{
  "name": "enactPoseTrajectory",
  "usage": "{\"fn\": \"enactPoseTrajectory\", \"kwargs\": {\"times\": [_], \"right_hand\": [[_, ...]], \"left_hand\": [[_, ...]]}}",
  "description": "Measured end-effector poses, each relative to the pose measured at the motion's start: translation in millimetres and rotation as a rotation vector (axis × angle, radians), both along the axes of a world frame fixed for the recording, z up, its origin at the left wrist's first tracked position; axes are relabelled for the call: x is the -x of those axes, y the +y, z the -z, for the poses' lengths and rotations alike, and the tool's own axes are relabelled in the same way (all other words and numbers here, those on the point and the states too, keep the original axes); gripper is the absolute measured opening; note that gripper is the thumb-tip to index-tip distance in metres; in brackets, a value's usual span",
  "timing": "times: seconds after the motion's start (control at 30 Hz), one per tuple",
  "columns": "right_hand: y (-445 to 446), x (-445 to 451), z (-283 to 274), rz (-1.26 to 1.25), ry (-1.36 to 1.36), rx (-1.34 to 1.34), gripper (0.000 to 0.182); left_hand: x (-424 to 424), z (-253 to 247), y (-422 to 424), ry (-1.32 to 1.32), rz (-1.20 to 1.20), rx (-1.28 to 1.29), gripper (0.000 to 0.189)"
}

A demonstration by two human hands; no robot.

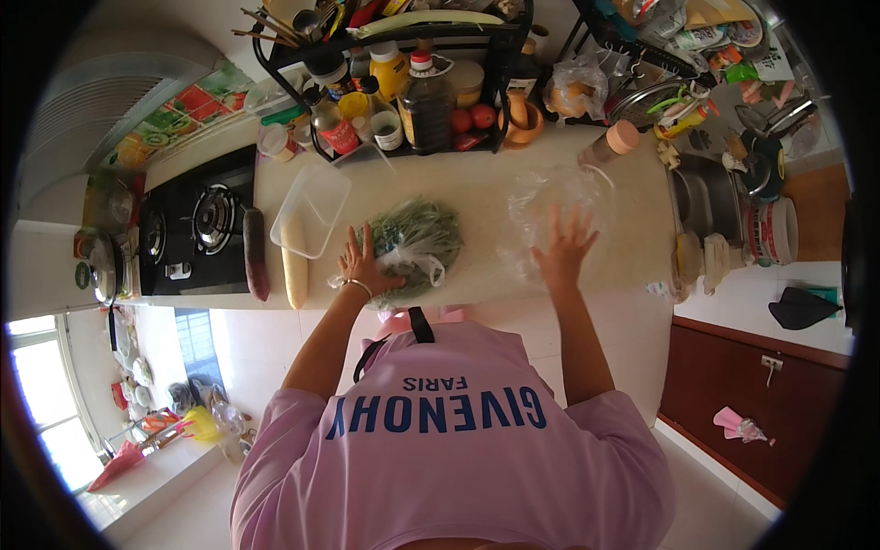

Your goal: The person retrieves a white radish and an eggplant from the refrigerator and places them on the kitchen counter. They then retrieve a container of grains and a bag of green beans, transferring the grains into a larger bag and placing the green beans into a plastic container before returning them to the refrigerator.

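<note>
My left hand rests with its fingers apart on the left side of a bundle of leafy greens, partly covered by a clear plastic bag. To the right, my right hand is spread flat over another thin clear plastic bag on the countertop. Left of the greens stands a clear plastic container, which overlaps the upper part of a long white radish. A dark purple, elongated vegetable lies beside the gas stove.
A black gas stove is at the left, a steel sink at the right. Along the back, a black rack holds bottles and tomatoes. A jar with a pink lid and a wooden mortar stand near it.
</note>
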State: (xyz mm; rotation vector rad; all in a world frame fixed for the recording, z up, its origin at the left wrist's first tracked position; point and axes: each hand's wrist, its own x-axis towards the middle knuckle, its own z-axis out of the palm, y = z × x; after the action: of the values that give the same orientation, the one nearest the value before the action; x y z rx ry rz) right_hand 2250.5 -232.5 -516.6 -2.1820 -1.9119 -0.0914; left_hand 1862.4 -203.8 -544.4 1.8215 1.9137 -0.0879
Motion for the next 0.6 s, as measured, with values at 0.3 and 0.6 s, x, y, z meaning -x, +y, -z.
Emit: {"fn": "enactPoseTrajectory", "kwargs": {"times": [0.3,0.6], "right_hand": [[31.1,-96.5,31.0,0.386,0.523,-0.124,0.104],[10.9,-108.5,26.3,0.164,0.653,-0.291,0.029]], "left_hand": [[-9.3,4.1,6.7,0.083,-0.038,0.037,0.123],[-10.8,-13.4,-5.9,-0.169,-0.081,-0.171,0.066]]}}
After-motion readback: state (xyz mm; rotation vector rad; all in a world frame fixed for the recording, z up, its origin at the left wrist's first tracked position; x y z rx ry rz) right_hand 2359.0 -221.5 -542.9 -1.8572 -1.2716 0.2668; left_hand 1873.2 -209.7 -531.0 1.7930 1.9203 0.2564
